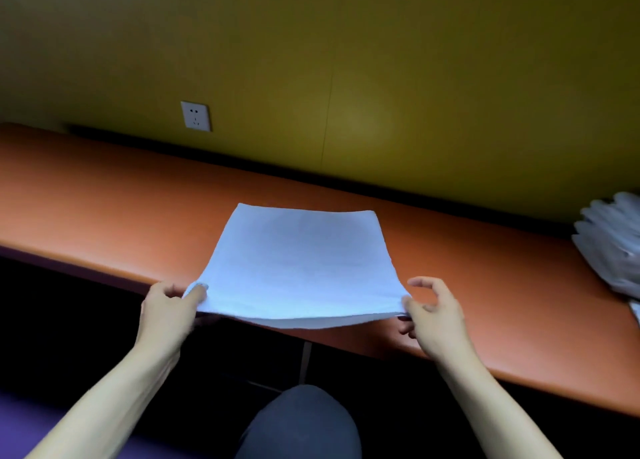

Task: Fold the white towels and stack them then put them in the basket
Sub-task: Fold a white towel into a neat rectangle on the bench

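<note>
A white towel lies spread on the orange table, its near edge lifted off the table's front edge and showing two layers. My left hand pinches the near left corner. At the near right corner, my right hand grips the towel with thumb and forefinger, the other fingers spread. A pile of white towels sits at the far right of the table, partly cut off by the frame. No basket is in view.
A yellow-green wall with a white socket runs behind the table. My knee in dark trousers is below the table's front edge. Dark space lies under the table.
</note>
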Demonstrator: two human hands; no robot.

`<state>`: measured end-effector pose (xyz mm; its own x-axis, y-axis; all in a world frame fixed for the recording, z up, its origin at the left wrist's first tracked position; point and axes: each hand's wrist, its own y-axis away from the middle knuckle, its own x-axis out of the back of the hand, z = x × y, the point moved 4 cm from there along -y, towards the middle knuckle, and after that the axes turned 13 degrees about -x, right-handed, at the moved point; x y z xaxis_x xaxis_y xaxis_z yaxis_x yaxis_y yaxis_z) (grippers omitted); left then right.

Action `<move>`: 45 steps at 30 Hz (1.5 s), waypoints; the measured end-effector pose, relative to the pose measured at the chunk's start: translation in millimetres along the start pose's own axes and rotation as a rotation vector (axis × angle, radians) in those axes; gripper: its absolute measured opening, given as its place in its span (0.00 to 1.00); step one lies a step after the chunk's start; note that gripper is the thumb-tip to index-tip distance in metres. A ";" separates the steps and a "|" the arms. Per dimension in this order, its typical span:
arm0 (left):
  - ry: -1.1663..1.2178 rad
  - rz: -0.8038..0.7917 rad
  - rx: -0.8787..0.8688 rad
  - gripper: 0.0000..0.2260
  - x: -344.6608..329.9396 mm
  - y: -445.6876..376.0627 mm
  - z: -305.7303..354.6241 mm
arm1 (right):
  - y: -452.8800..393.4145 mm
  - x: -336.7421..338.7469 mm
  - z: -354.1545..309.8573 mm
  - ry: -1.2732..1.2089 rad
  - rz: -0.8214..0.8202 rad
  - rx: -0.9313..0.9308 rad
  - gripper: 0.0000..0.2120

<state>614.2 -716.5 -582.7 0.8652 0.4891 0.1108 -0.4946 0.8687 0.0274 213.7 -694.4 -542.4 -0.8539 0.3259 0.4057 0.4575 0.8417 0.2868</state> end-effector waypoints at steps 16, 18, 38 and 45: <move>0.160 -0.110 -0.227 0.05 -24.0 17.2 35.6 | -35.7 34.6 -29.5 -0.197 0.086 0.093 0.03; -0.041 -0.049 -0.359 0.04 -23.9 1.8 36.2 | -54.4 25.7 -40.7 -0.130 0.177 0.209 0.02; -0.671 0.038 -0.489 0.12 -83.4 -93.2 20.9 | -171.9 -62.7 -68.7 0.426 0.288 0.208 0.12; -0.958 -0.516 -1.117 0.21 -131.4 -20.5 16.0 | -142.4 -45.8 -27.8 0.522 0.300 0.111 0.17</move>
<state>509.3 -799.8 -581.9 0.3267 0.2773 0.9035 0.5153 0.7491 -0.4162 194.6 -841.2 -577.6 -0.4446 0.3252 0.8346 0.6070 0.7946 0.0137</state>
